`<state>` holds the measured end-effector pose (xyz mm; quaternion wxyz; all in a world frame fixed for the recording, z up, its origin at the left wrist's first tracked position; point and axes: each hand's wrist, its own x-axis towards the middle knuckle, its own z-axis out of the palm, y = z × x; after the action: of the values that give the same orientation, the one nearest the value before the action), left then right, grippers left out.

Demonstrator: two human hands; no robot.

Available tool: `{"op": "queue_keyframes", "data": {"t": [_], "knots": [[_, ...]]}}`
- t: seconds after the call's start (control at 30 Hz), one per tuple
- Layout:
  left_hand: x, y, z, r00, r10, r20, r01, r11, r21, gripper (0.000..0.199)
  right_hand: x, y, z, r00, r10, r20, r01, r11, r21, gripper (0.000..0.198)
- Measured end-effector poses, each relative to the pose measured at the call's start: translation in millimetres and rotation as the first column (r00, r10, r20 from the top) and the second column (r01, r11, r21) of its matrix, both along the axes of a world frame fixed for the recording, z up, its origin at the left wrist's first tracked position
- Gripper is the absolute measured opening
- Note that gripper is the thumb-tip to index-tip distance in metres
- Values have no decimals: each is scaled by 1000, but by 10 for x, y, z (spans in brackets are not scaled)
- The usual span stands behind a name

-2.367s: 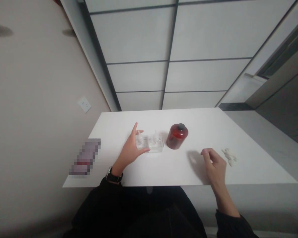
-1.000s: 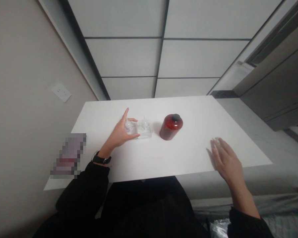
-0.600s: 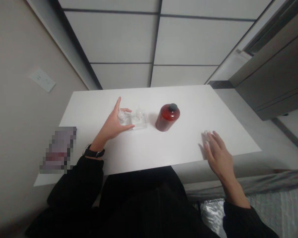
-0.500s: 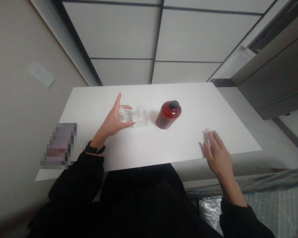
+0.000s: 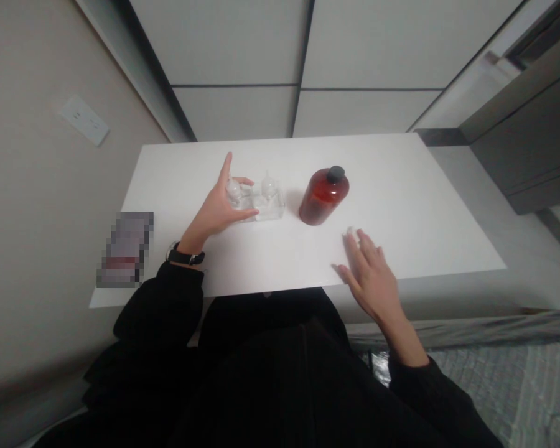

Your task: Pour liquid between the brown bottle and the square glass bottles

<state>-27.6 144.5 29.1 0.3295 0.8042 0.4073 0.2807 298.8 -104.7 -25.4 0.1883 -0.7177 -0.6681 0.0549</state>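
Observation:
My left hand [image 5: 221,202] is wrapped round the left part of two clear glass containers [image 5: 269,207] standing side by side, each topped by a round clear stopper. Its thumb lies along their near side and other fingers reach the far side, while one finger points up. My right hand [image 5: 373,270] is low over the front of the table, fingers stretched and thumb apart. A small white object [image 5: 351,231] shows at its fingertips, mostly covered, its kind unclear. Between the hands stands a reddish-brown bottle [image 5: 323,198] with a black cap.
The white table [image 5: 270,261] carries a pixelated flat item [image 5: 127,249] at its left end. A wall with a socket [image 5: 84,119] borders the left side, and pale panels [image 5: 238,43] rise behind. A grey cabinet [image 5: 532,137] stands to the right.
My right hand has moved left toward the bottle, its fingers now more stretched, with the small white object at its fingertips. My left hand stays at the glass containers. The view has shifted slightly.

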Motion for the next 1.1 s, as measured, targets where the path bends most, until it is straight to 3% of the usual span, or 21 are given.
{"op": "queue_keyframes", "data": {"t": [0.17, 0.33, 0.43, 0.53, 0.63, 0.77, 0.83, 0.9, 1.0, 1.1], "knots": [[-9, 25, -48, 1000, -18, 24, 17, 1000, 14, 143, -792, 322, 47, 956, 290, -37, -291, 957, -12, 81], [-25, 90, -130, 997, -31, 75, 30, 999, 25, 146, -1398, 612, 128, 800, 600, 6, -600, 800, 20, 79], [-39, 122, -153, 996, -39, 77, 37, 999, 32, 147, -1501, 638, 149, 743, 669, 34, -670, 742, 35, 76], [-47, 128, -139, 997, -38, 70, 36, 999, 21, 148, -1354, 492, 125, 762, 646, 53, -648, 761, 37, 75], [-45, 104, -98, 998, -35, 54, 35, 999, 14, 149, -938, 181, 65, 836, 546, 59, -548, 836, 27, 75], [-40, 77, -60, 999, -38, 38, 38, 999, 14, 146, -39, -296, -13, 972, 205, 118, -212, 976, 54, 72], [-44, 86, -68, 999, -38, 32, 37, 999, 20, 147, 395, -462, -40, 987, -13, 160, 0, 997, 77, 72], [-53, 110, -93, 999, -36, 22, 36, 999, 27, 148, 671, -552, -63, 977, -128, 172, 114, 990, 87, 70], [-62, 149, -134, 999, -36, 8, 36, 998, 48, 148, 659, -552, -80, 980, -93, 173, 77, 992, 96, 71], [-49, 146, -127, 1000, -23, -13, 24, 999, 48, 149, 233, -416, -52, 980, 115, 160, -128, 989, 71, 72]]}}
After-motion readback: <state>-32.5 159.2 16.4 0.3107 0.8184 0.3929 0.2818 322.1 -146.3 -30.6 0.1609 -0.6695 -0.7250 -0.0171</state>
